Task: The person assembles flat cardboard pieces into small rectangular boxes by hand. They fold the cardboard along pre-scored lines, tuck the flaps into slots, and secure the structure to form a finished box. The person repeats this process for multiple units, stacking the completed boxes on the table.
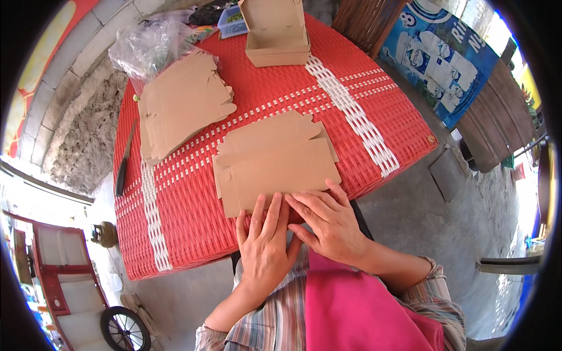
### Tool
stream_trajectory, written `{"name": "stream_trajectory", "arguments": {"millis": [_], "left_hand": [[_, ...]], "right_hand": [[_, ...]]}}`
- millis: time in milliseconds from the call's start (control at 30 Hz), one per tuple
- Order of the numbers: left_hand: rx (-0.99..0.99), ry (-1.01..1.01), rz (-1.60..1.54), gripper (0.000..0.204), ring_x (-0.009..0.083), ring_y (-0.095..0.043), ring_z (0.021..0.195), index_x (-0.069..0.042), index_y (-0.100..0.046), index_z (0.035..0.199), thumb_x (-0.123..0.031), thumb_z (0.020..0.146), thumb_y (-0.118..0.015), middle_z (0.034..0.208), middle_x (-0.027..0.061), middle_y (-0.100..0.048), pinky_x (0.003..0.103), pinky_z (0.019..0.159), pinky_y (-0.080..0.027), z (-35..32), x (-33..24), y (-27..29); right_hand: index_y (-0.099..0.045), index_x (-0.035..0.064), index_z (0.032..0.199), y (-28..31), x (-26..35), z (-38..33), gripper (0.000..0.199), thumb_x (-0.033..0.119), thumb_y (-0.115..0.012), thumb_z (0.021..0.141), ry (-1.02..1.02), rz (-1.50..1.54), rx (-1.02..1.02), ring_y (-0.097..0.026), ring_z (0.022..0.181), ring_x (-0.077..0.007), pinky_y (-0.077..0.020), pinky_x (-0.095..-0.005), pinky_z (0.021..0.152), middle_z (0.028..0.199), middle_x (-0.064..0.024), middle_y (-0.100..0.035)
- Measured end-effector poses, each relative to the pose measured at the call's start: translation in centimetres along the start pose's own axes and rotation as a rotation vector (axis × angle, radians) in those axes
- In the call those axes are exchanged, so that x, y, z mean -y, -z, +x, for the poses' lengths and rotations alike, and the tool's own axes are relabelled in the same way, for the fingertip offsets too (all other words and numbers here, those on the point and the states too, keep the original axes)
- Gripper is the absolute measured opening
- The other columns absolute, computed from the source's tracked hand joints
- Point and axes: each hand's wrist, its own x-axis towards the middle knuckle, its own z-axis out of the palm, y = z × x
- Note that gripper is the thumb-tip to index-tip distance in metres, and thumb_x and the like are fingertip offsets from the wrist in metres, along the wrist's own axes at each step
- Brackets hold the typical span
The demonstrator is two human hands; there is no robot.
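Note:
A flat brown cardboard box blank (275, 167) lies on the red woven table (386, 126) right in front of me, with flaps and creases along its sides. My left hand (264, 245) rests its stretched fingertips on the blank's near edge. Beside it, my right hand (331, 225) lays its extended fingers over the same edge, further right. Both hands are open, palms down, and neither grasps anything visible. What lies under the fingertips is hidden.
A stack of flat cardboard blanks (181, 105) lies at the far left, near a clear plastic bag (146, 50). An opened cardboard box (278, 50) stands at the back, next to a blue container (232, 23). A knife (124, 158) lies along the left edge.

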Motion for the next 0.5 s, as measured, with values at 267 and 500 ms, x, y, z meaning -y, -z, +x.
{"name": "stream_trajectory", "arguments": {"millis": [267,500], "left_hand": [[-0.02,0.054,0.016,0.053,0.0283,-0.049,0.136,-0.003,-0.061,0.134,-0.017,0.083,-0.069,0.141,0.0087,-0.058,0.05,0.114,-0.029,-0.7,1.4,1.6],[-0.047,0.109,0.093,0.047,0.0313,-0.048,0.137,-0.003,-0.065,0.13,-0.012,0.083,-0.064,0.136,0.0101,-0.061,0.049,0.114,-0.028,-2.0,2.9,3.2]], "right_hand": [[-0.073,0.006,0.109,0.4,-1.4,0.5,0.027,0.024,-0.071,0.089,0.056,-0.078,-0.103,-0.065,0.1,-0.0136,-0.0309,-0.0519,0.116,0.105,-0.0013,-0.068],[-0.075,0.009,0.099,2.0,-3.7,-0.2,0.016,0.019,-0.071,0.088,0.027,-0.137,-0.158,-0.066,0.095,-0.0142,-0.0302,-0.0521,0.116,0.094,-0.0007,-0.068]]}}
